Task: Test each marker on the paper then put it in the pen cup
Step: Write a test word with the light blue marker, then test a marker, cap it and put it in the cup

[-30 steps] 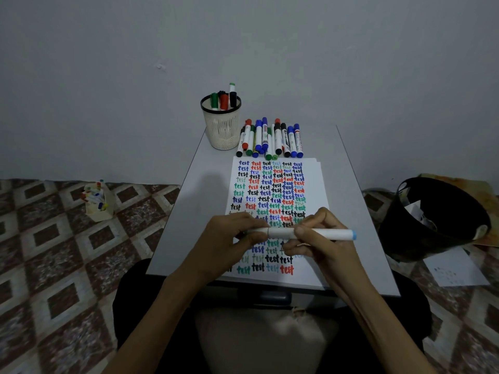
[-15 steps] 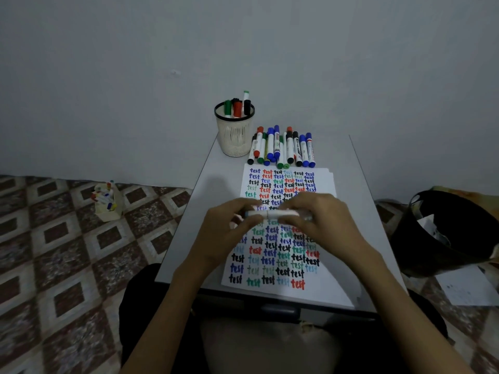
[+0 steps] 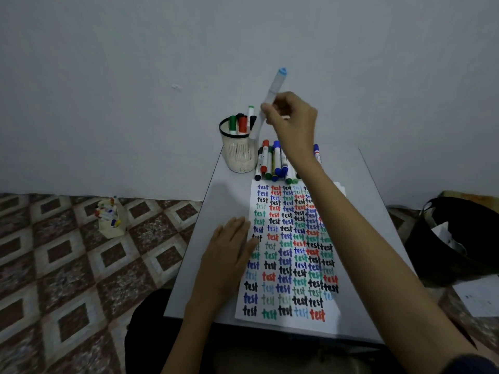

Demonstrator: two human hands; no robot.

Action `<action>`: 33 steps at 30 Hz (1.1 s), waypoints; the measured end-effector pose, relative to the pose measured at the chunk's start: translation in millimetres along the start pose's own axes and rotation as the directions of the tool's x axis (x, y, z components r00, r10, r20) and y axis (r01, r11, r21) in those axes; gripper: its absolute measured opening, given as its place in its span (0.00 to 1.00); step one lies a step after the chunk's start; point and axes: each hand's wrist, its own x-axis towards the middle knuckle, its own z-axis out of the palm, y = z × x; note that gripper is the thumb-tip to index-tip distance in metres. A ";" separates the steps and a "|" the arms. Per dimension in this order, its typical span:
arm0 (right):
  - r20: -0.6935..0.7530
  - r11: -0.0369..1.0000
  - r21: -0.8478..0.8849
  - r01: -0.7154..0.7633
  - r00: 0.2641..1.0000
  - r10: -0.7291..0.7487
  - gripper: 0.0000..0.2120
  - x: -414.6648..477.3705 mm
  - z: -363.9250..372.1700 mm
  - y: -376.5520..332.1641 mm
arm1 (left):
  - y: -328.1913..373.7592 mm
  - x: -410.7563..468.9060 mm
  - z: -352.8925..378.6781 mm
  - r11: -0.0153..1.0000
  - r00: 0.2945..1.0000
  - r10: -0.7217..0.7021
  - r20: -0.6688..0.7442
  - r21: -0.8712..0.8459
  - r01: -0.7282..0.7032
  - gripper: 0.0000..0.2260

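Note:
My right hand (image 3: 293, 121) grips a white marker with a light blue end (image 3: 271, 97). The marker stands steeply tilted, its lower end at the rim of the white mesh pen cup (image 3: 239, 155). Several markers stand in the cup. My left hand (image 3: 229, 255) lies flat on the left edge of the paper (image 3: 291, 322), fingers straight. The paper is covered with rows of the word "test" in black, blue, red and green. A row of markers (image 3: 272, 163) lies between cup and paper, partly hidden by my right forearm.
The small grey table (image 3: 194, 265) stands against a plain wall. On the tiled floor at left sits a small cloth bag of markers (image 3: 109, 220). A black bin (image 3: 456, 238) and a loose sheet (image 3: 480, 295) are on the right.
Both hands held the marker level above the paper. Now my right hand has carried it up and away to the cup, and my left hand has dropped flat onto the paper's edge.

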 end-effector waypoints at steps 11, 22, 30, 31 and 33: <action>0.074 0.972 -0.220 -0.080 0.992 0.099 0.18 22.9 45.5 26.5 | 0.1 0.3 0.6 1.000 1.000 0.012 -0.023 0.000 -0.012 0.27; -0.115 0.531 -0.685 -0.499 0.794 0.597 0.10 -6.8 -69.9 121.4 | -1.4 0.5 1.7 1.000 0.999 0.016 -0.036 -0.015 -0.017 0.31; -0.208 0.545 -0.656 -0.522 0.819 0.535 0.11 -28.1 -79.3 132.0 | -2.2 1.2 1.2 1.000 1.000 0.011 -0.019 -0.010 -0.011 0.34; -0.248 0.601 -0.601 -0.527 0.838 0.487 0.11 -30.1 -81.3 127.2 | -2.2 1.0 1.0 1.000 1.000 0.007 -0.014 -0.012 -0.007 0.34; -0.287 0.773 -0.376 -0.511 0.858 0.427 0.10 -33.4 -87.9 113.3 | -1.4 0.2 0.2 1.000 1.000 0.006 -0.010 -0.018 -0.006 0.34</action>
